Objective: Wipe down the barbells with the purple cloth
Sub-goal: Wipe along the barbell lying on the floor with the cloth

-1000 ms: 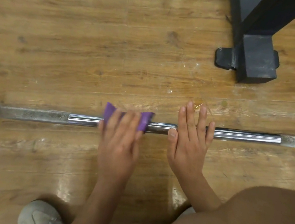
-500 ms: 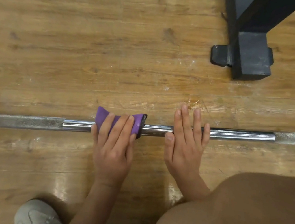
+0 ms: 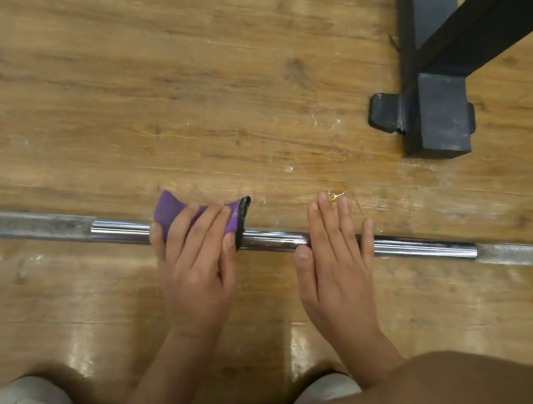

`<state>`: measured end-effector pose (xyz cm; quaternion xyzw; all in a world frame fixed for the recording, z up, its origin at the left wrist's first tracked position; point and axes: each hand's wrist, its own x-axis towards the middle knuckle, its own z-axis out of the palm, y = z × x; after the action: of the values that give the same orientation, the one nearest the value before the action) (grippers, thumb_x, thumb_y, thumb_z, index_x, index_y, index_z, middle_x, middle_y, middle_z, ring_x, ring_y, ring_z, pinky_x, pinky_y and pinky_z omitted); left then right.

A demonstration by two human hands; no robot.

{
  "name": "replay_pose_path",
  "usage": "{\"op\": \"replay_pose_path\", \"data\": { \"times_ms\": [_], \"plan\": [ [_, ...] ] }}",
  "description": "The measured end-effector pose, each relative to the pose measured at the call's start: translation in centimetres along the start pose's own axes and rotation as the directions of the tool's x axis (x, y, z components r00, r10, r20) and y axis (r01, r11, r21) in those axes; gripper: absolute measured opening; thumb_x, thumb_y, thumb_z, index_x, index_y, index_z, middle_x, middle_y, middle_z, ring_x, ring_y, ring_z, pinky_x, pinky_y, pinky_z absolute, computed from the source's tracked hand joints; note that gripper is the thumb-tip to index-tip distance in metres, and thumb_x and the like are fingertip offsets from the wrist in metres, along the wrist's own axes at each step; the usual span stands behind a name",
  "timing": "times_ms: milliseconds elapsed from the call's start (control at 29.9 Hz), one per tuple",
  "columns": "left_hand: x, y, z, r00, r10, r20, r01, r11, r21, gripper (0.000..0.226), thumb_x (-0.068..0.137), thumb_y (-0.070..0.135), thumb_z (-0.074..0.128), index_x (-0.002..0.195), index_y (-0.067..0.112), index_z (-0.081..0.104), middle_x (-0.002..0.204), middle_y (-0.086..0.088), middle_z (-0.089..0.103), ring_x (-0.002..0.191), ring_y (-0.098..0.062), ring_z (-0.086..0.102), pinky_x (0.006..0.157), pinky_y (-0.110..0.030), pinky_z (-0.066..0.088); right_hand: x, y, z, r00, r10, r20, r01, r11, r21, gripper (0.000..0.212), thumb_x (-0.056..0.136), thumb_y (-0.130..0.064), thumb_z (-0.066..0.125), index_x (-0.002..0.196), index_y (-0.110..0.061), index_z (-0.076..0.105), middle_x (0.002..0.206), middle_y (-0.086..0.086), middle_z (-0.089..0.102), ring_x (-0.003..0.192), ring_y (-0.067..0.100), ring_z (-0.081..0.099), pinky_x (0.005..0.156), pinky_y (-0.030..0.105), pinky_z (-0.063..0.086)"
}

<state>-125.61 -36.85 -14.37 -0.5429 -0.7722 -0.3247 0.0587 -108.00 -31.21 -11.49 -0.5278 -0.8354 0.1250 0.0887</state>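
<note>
Mid-wipe: left hand clamps purple cloth round barbell at frame centre; right hand lies flat, fingers straight, steadying it. Next, likely: slide cloth leftward.

The barbell lies flat on the floor, running left to right, its right end slightly farther; its middle is shiny chrome, both outer stretches dull grey. The cloth, purple with a black right edge, wraps over the shiny part
</note>
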Motion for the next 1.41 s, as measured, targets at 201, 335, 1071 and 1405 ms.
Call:
{"op": "replay_pose_path", "data": {
  "times_ms": [201,335,1071,1405],
  "plan": [
    [1.4,0.3,-0.2,0.995,-0.052,0.081,0.05,0.998,0.029,0.036,0.107,0.026,0.045,0.132,0.008,0.064,0.137,-0.007,0.063,0.126,-0.026,0.053,0.118,-0.041,0.021,1.3,5.7,-4.1,0.97,0.064,0.235,-0.038,0.993,-0.115,0.06,0.108,-0.046,0.024,0.159,-0.015,0.029,0.167,0.001,0.02,0.156,0.017,-0.001,0.124,0.048,-0.011],
    [1.8,0.6,-0.5,0.987,-0.105,0.125,0.103,0.994,0.022,0.035,0.107,0.026,0.049,0.133,0.006,0.063,0.139,-0.01,0.061,0.129,-0.027,0.051,0.121,-0.037,0.017,1.7,9.4,-6.5,0.921,0.057,0.385,0.008,0.986,-0.165,0.064,0.107,-0.052,0.023,0.157,-0.014,0.032,0.165,0.003,0.028,0.156,0.016,0.004,0.125,0.049,-0.006],
    [4.1,-1.4,-1.6,0.955,0.094,0.28,-0.087,0.995,-0.039,0.032,0.106,0.025,0.051,0.122,0.004,0.069,0.126,-0.01,0.068,0.119,-0.032,0.058,0.115,-0.048,0.031,7.4,15.2,-9.2,0.662,-0.182,0.727,0.262,0.965,0.003,0.082,0.099,-0.069,0.006,0.162,-0.016,0.013,0.168,0.006,0.015,0.155,0.015,-0.005,0.123,0.041,-0.008],
    [2.6,-0.7,-1.3,0.967,0.094,0.235,-0.109,0.993,0.051,0.032,0.106,0.014,0.048,0.13,0.0,0.064,0.135,-0.012,0.063,0.131,-0.034,0.053,0.114,-0.061,0.031,5.4,16.8,-6.4,0.782,-0.409,0.471,0.507,0.857,-0.098,0.072,0.107,-0.058,0.007,0.161,-0.012,0.016,0.168,0.003,0.012,0.157,0.021,0.001,0.125,0.045,0.005]
  ]
}}
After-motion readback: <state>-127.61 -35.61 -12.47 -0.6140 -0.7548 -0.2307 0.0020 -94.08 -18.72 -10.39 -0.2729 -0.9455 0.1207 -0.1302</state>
